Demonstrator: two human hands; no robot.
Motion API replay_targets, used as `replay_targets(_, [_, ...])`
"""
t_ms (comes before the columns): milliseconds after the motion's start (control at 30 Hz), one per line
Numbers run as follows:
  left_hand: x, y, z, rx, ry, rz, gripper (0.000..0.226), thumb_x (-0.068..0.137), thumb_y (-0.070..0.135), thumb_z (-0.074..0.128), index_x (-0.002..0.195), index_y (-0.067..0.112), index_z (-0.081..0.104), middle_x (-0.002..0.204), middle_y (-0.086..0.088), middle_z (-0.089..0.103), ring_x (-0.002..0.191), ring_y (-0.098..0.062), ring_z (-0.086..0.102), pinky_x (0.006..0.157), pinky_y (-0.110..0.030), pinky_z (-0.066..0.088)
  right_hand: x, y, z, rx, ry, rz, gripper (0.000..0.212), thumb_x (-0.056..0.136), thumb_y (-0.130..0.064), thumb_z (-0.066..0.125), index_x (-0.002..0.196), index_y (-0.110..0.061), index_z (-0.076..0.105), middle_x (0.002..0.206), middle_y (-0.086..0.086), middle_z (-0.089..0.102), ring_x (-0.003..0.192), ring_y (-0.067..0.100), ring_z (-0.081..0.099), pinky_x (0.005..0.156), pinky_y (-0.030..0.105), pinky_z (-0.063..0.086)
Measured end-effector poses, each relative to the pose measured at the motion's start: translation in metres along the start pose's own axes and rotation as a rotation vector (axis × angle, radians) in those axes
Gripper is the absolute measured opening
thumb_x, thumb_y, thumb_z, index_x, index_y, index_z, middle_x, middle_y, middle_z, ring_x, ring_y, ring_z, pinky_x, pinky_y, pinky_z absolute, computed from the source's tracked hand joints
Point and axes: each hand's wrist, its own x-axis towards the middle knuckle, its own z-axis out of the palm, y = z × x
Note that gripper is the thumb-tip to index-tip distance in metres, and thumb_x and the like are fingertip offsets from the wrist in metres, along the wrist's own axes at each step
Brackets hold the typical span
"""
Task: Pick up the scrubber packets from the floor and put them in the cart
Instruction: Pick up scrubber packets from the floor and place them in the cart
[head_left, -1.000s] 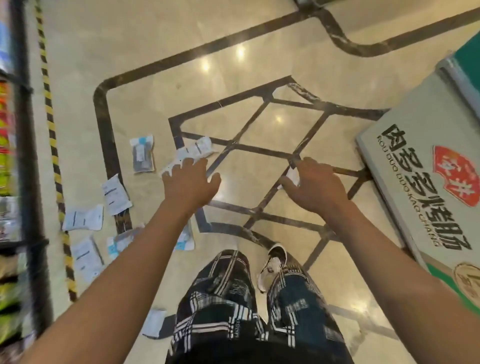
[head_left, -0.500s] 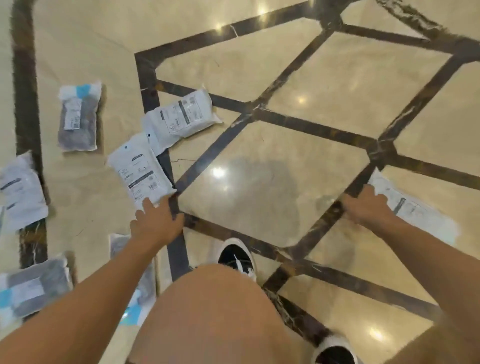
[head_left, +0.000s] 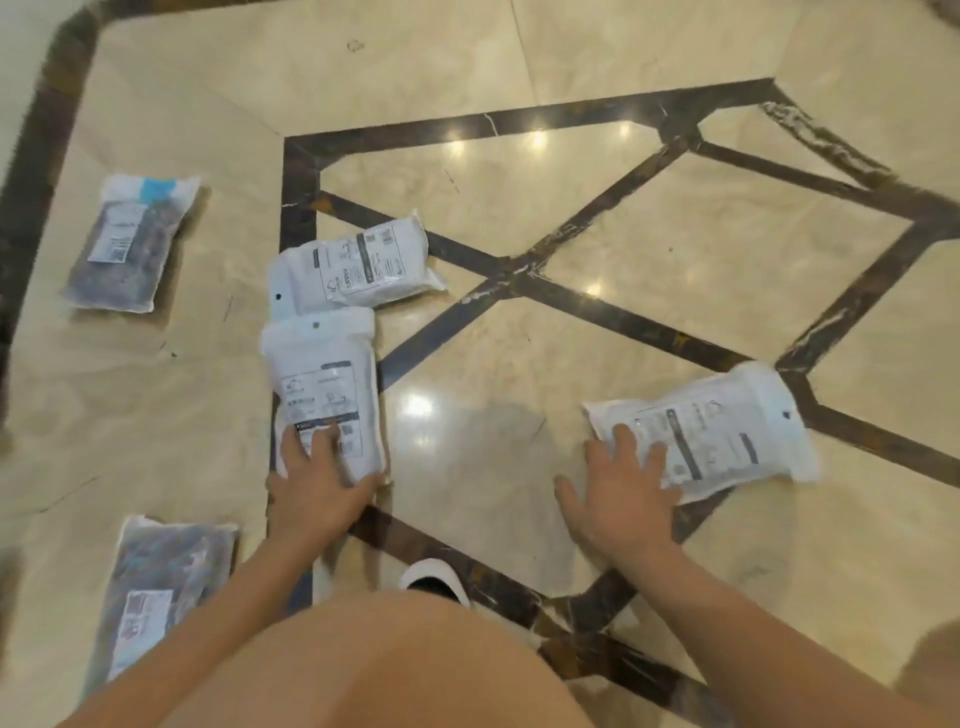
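White plastic packets lie flat on the polished marble floor (head_left: 519, 78), and the person is crouched low over them with both arms stretched forward, which is why a bare knee (head_left: 374, 665) and the toe of a white shoe (head_left: 434, 579) fill the bottom of the view. The left hand (head_left: 319, 491) rests on the near end of one white packet (head_left: 324, 389), fingers on top and thumb curling round the right edge, seemingly starting a grip. The right hand (head_left: 621, 491) lies spread, fingers apart, pressing flat on the near corner of another white packet (head_left: 717, 431); nothing is pinched there yet. Both packets sit flat on the floor. Taking one in each hand looks like a way to halve the trips.

Counting: three white packets, the third (head_left: 353, 265) touching the far end of the left-hand one, and two darker packets showing grey scrubber material, one far left (head_left: 130, 244), one near the left arm (head_left: 161, 587). Five in all. No cart is in sight.
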Motion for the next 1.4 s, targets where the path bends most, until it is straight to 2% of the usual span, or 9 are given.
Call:
replay_targets(167, [-0.040, 0.059, 0.032, 0.179, -0.027, 0.049, 0.086, 0.077, 0.081, 0.058, 0.144, 0.034, 0.028, 0.166, -0.008, 0.001, 0.148, -0.056, 0.011, 0.113, -0.076, 0.022, 0.004, -0.005, -0.014, 0.059, 0.079, -0.178, 0.043, 0.095, -0.060, 0.046, 0.118, -0.024, 0.054, 0.122, 0.001, 0.062, 0.126, 0.030, 0.049, 0.104, 0.058, 0.037])
replay_targets(367, [-0.017, 0.086, 0.042, 0.123, -0.001, -0.074, 0.108, 0.066, 0.076, 0.074, 0.141, 0.036, 0.007, 0.158, -0.023, 0.007, 0.144, -0.058, 0.016, 0.111, -0.076, 0.025, 0.026, -0.004, -0.020, 0.025, 0.073, 0.020, 0.090, 0.064, -0.079, 0.070, 0.129, -0.029, 0.031, 0.131, 0.008, 0.042, 0.123, 0.035, 0.042, 0.103, 0.072, 0.034])
replay_targets(500, [-0.016, 0.088, 0.031, 0.052, 0.008, -0.050, 0.109, 0.073, 0.056, 0.077, 0.148, 0.039, 0.000, 0.150, -0.021, 0.017, 0.132, -0.051, 0.035, 0.105, -0.066, 0.040, 0.028, -0.012, -0.018, -0.108, 0.011, 0.008, 0.096, 0.069, -0.057, 0.080, 0.141, -0.037, 0.018, 0.135, 0.013, 0.027, 0.124, 0.041, 0.037, 0.103, 0.076, 0.030])
replay_targets(633, [-0.019, 0.082, -0.006, -0.468, -0.148, 0.021, 0.091, 0.081, 0.031, 0.078, 0.150, 0.036, 0.018, 0.138, -0.015, 0.043, 0.108, -0.035, 0.060, 0.092, -0.051, 0.055, 0.033, -0.013, -0.038, 0.295, 0.041, -0.028, 0.071, 0.076, -0.041, 0.075, 0.128, -0.026, 0.028, 0.118, 0.011, 0.046, 0.097, 0.033, 0.056, 0.080, 0.047, 0.053])
replay_targets(767, [-0.022, 0.065, -0.023, -1.083, -0.302, -0.112, 0.049, 0.093, -0.006, 0.056, 0.133, 0.023, 0.054, 0.110, -0.015, 0.075, 0.087, -0.031, 0.078, 0.067, -0.041, 0.064, 0.037, -0.017, -0.060, 0.933, -0.127, 0.026, 0.038, 0.088, -0.020, 0.069, 0.117, -0.021, 0.044, 0.099, 0.014, 0.068, 0.071, 0.023, 0.067, 0.051, 0.030, 0.051])
replay_targets(933, [-0.009, 0.046, 0.004, -1.121, -0.522, -0.239, 0.055, 0.086, 0.022, 0.074, 0.134, -0.001, 0.061, 0.128, -0.024, 0.070, 0.117, -0.042, 0.068, 0.101, -0.056, 0.054, 0.041, 0.003, -0.023, 1.163, -0.283, 0.213, 0.040, 0.081, -0.019, 0.069, 0.118, -0.006, 0.064, 0.105, 0.022, 0.075, 0.086, 0.030, 0.075, 0.076, 0.042, 0.061])
replay_targets(1067, [-0.002, 0.064, 0.013, -0.896, -0.336, -0.233, 0.042, 0.084, 0.036, 0.082, 0.116, 0.012, 0.068, 0.099, -0.007, 0.081, 0.090, -0.028, 0.078, 0.079, -0.038, 0.062, 0.048, -0.007, -0.006, 1.082, -0.157, 0.284, 0.096, 0.056, -0.061, 0.093, 0.131, -0.015, 0.054, 0.118, 0.005, 0.071, 0.100, 0.028, 0.073, 0.087, 0.046, 0.062])
replay_targets(1233, [-0.025, 0.086, -0.010, -0.838, -0.156, -0.232, 0.053, 0.085, 0.034, 0.080, 0.131, 0.017, 0.057, 0.116, -0.002, 0.072, 0.098, -0.020, 0.072, 0.084, -0.037, 0.059, 0.028, -0.031, -0.031, 1.042, -0.075, 0.261, 0.059, 0.084, -0.032, 0.082, 0.129, -0.014, 0.049, 0.118, 0.001, 0.064, 0.102, 0.022, 0.066, 0.083, 0.038, 0.057])
replay_targets(1400, [-0.084, 0.087, -0.078, -0.893, -0.108, -0.231, 0.024, 0.091, 0.026, 0.074, 0.109, 0.016, 0.062, 0.096, -0.002, 0.074, 0.075, -0.014, 0.070, 0.058, -0.025, 0.054, -0.032, -0.025, -0.086, 1.124, -0.076, 0.229, 0.086, 0.060, -0.062, 0.080, 0.132, -0.021, 0.058, 0.120, 0.000, 0.072, 0.106, 0.023, 0.071, 0.093, 0.047, 0.058])
